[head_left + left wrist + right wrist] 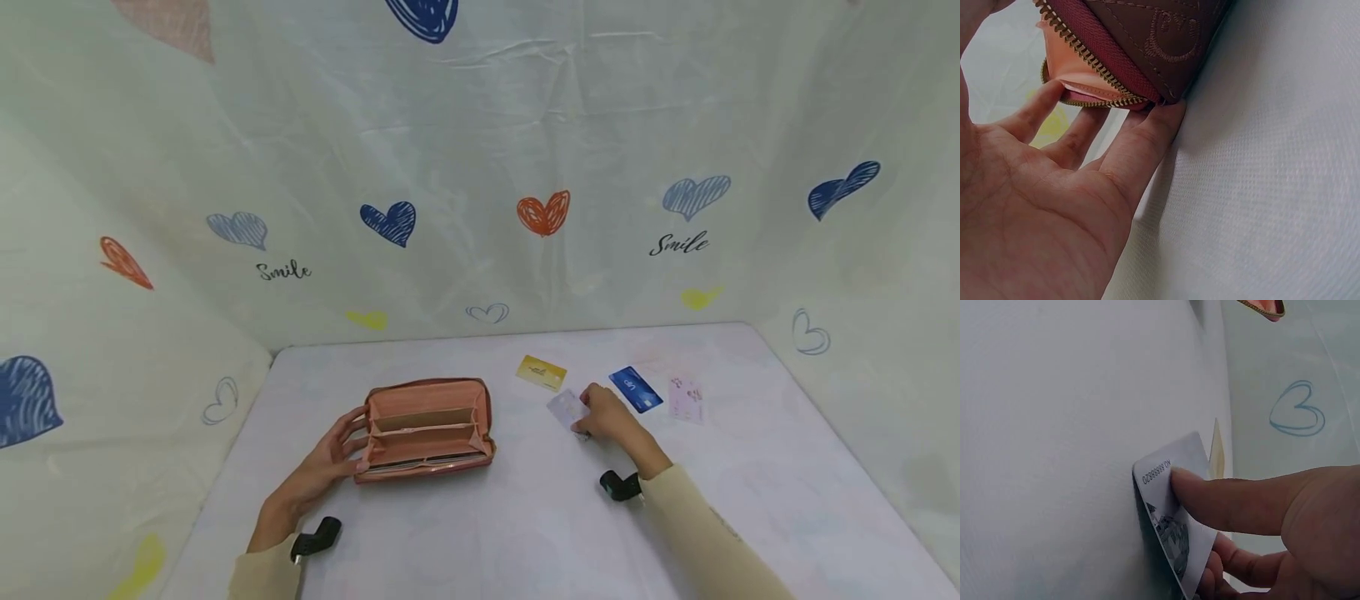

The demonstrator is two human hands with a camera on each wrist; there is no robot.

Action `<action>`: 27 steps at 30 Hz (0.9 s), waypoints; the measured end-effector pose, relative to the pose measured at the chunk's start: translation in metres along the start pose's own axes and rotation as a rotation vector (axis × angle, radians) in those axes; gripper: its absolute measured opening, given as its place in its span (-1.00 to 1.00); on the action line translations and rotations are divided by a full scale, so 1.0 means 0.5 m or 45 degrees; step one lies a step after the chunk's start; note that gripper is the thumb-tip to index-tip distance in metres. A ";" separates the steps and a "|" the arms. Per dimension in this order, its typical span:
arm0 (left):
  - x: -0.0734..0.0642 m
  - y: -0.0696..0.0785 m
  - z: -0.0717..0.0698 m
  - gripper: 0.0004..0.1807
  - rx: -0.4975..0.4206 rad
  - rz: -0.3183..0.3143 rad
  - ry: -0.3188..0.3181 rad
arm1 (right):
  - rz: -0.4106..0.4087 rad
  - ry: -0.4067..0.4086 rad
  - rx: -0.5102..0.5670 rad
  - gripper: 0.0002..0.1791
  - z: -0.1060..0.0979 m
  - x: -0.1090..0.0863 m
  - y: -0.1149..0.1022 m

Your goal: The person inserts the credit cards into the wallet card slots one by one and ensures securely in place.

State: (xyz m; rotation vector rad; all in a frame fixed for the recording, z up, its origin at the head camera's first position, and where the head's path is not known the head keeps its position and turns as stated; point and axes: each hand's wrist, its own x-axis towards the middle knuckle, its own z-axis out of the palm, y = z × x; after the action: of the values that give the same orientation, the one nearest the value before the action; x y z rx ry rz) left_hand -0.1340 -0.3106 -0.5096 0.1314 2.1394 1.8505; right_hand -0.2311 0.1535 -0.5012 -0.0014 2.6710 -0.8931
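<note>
On the left half of the table lies an unzipped pink zip-around wallet (430,423), its compartments facing up. My left hand (330,458) holds its left end, the thumb at the near corner and the fingers along the side. The left wrist view shows this hand (1047,194) against the brass zipper and the wallet's stitched brown outside (1175,34). Right of the wallet, my right hand (609,417) pinches a pale card (567,408). In the right wrist view, that card (1175,512) is tilted up under the thumb, with printed digits and a dark picture on it.
A yellow card (542,372) lies beyond the pale card. To the right of my right hand are a blue card (636,389) and a pink patterned card (686,399). Behind the white table (525,542) hangs a sheet (450,275) printed with hearts.
</note>
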 end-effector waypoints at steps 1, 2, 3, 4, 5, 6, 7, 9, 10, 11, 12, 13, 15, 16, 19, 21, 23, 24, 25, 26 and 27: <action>0.000 0.000 0.001 0.06 0.003 -0.002 -0.002 | -0.013 -0.008 0.011 -0.56 -0.002 -0.002 -0.001; 0.000 -0.001 0.001 0.06 0.007 -0.003 -0.005 | -0.029 -0.015 0.023 -0.62 -0.005 -0.003 -0.001; 0.000 -0.001 0.002 0.06 0.009 -0.007 -0.006 | -0.052 -0.020 0.037 -0.67 -0.007 -0.005 -0.002; 0.000 -0.002 0.003 0.06 0.009 -0.010 -0.007 | -0.078 -0.022 0.045 -0.69 -0.010 -0.007 -0.003; 0.001 -0.003 0.004 0.06 0.011 -0.017 -0.001 | -0.108 -0.022 0.054 -0.70 -0.013 -0.009 -0.007; 0.001 -0.003 0.004 0.07 0.008 -0.021 -0.001 | -0.153 -0.024 0.063 -0.71 -0.017 -0.011 -0.011; 0.001 -0.004 0.004 0.07 0.010 -0.026 0.001 | -0.190 -0.024 0.084 -0.69 -0.022 -0.013 -0.018; 0.002 -0.004 0.004 0.08 0.007 -0.034 0.005 | -0.260 -0.018 0.143 -0.67 -0.030 -0.016 -0.035; 0.003 -0.004 0.004 0.08 0.007 -0.037 0.007 | -0.291 -0.014 0.180 -0.66 -0.033 -0.017 -0.045; 0.003 -0.004 0.003 0.08 0.009 -0.040 0.010 | -0.325 -0.011 0.223 -0.66 -0.036 -0.018 -0.055; 0.003 -0.003 0.003 0.08 0.008 -0.039 0.008 | -0.363 -0.006 0.268 -0.67 -0.038 -0.018 -0.066; 0.003 -0.003 0.002 0.08 0.010 -0.038 0.010 | -0.386 0.005 0.310 -0.68 -0.039 -0.018 -0.078; 0.003 -0.003 0.002 0.07 -0.003 -0.034 0.006 | -0.454 0.020 0.365 -0.73 -0.039 -0.017 -0.100; 0.002 -0.004 0.001 0.07 -0.011 -0.030 0.003 | -0.485 0.030 0.382 -0.74 -0.038 -0.016 -0.111; 0.002 -0.005 0.001 0.07 -0.043 -0.021 -0.011 | -0.567 0.059 0.398 -0.78 -0.032 -0.013 -0.147; 0.003 -0.007 0.001 0.07 -0.054 -0.023 -0.015 | -0.622 0.067 0.399 -0.79 -0.027 -0.009 -0.169; 0.005 -0.007 0.000 0.07 -0.056 -0.031 -0.014 | -0.676 0.072 0.392 -0.80 -0.022 -0.006 -0.192; 0.006 -0.006 0.000 0.08 -0.053 -0.036 -0.012 | -0.703 0.073 0.388 -0.81 -0.019 -0.003 -0.203; 0.006 -0.006 -0.001 0.08 -0.050 -0.040 -0.013 | -0.725 0.073 0.385 -0.81 -0.016 -0.001 -0.214; 0.006 -0.006 -0.001 0.08 -0.049 -0.043 -0.014 | -0.747 0.074 0.379 -0.81 -0.013 0.001 -0.225; 0.006 -0.006 -0.001 0.08 -0.048 -0.046 -0.015 | -0.767 0.076 0.371 -0.81 -0.010 0.002 -0.236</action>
State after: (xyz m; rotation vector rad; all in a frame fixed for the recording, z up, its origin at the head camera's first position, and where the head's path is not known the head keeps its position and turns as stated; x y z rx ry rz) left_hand -0.1367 -0.3109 -0.5129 0.0945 2.0841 1.8635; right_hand -0.2454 0.0615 -0.4287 -0.7527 2.5954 -1.4686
